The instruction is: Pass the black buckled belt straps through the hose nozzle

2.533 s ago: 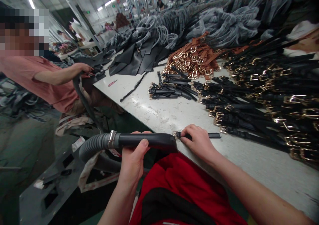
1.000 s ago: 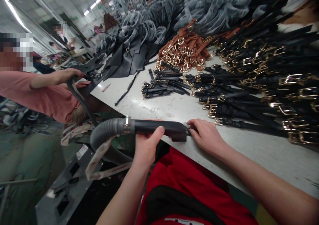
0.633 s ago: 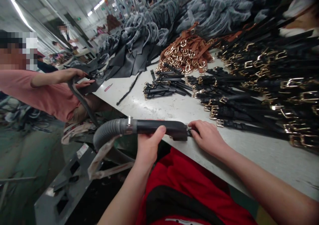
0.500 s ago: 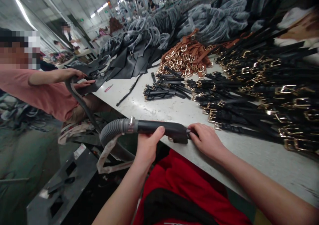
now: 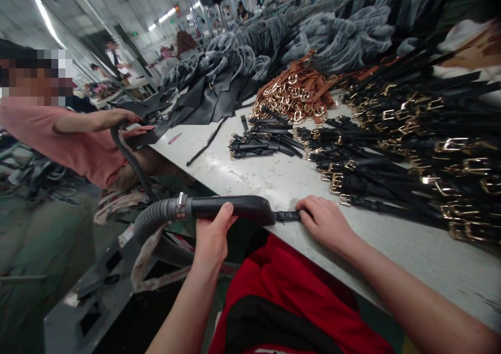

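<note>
My left hand (image 5: 214, 239) is closed round a black hose nozzle (image 5: 230, 208), thumb on top, just off the table's front edge. A ribbed grey hose (image 5: 154, 218) is clamped to its left end by a metal band. My right hand (image 5: 323, 219) rests on the table, fingers closed on a black strap (image 5: 287, 216) lying on the white top. The strap reaches from the fingertips to the nozzle's right end; its far end is hidden in my hand. Bundled black straps with gold buckles (image 5: 376, 181) lie beyond my right hand.
Brown straps with gold rings (image 5: 297, 90) are heaped at the back of the white table (image 5: 219, 174). Black sheets (image 5: 207, 103) and plastic-wrapped strips lie behind. A co-worker in a pink shirt (image 5: 82, 140) is at the far left. A grey machine housing (image 5: 94, 291) stands below left.
My left hand has moved the nozzle to the left, away from my right hand. More of the black strap now shows between them. My right hand has stayed almost in place.
</note>
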The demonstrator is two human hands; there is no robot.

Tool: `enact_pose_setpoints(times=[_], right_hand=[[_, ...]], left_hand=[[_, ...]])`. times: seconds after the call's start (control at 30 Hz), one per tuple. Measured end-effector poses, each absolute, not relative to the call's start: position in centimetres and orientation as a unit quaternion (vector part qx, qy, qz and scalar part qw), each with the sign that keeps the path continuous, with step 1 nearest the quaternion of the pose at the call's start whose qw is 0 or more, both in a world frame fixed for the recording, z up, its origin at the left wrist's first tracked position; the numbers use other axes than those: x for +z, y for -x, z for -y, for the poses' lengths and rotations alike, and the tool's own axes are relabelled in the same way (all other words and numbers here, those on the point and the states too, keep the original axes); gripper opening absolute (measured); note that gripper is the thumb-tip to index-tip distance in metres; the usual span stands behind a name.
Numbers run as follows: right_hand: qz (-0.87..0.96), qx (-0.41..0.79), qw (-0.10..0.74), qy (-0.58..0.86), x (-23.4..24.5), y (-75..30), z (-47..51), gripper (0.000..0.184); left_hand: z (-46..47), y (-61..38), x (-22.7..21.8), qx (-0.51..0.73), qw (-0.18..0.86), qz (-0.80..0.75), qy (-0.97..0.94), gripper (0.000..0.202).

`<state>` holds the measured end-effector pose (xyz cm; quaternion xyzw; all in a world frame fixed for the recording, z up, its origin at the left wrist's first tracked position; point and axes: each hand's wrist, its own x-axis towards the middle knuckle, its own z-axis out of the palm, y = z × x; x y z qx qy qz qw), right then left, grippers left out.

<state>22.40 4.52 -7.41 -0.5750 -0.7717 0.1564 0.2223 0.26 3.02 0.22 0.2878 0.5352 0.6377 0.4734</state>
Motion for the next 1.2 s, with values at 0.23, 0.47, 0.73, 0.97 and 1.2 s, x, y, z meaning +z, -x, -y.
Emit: enact_pose_setpoints(times=[0.23, 0.47, 0.73, 0.97, 1.2], right_hand=[[0.775, 0.124, 0.244, 0.570, -6.9, -22.1, -3.9, 0.012], [0.763, 0.081, 0.219, 0.603, -6.5, -20.3, -3.1, 0.012], [0.778, 0.063, 0.172, 0.601, -6.3, -19.5, -3.4, 0.018], [0.774, 0.043, 0.144, 0.615, -6.3, -18.9, -3.1, 0.019], [0.762, 0.019, 0.157, 0.629, -6.8, -18.3, -3.1, 0.019]], left_hand=[[-0.9, 0.0, 0.9, 0.666, 0.480, -0.497, -0.281, 0.036], [0.5, 1.6, 0.1, 0.662, 0.468, -0.512, -0.284, 0.032], [1.1, 2.2, -0.2, 0.667, 0.482, -0.496, -0.278, 0.027], [1.8, 2.8, -0.4, 0.674, 0.487, -0.486, -0.269, 0.029], [2.0, 2.9, -0.5, 0.674, 0.485, -0.487, -0.271, 0.029]])
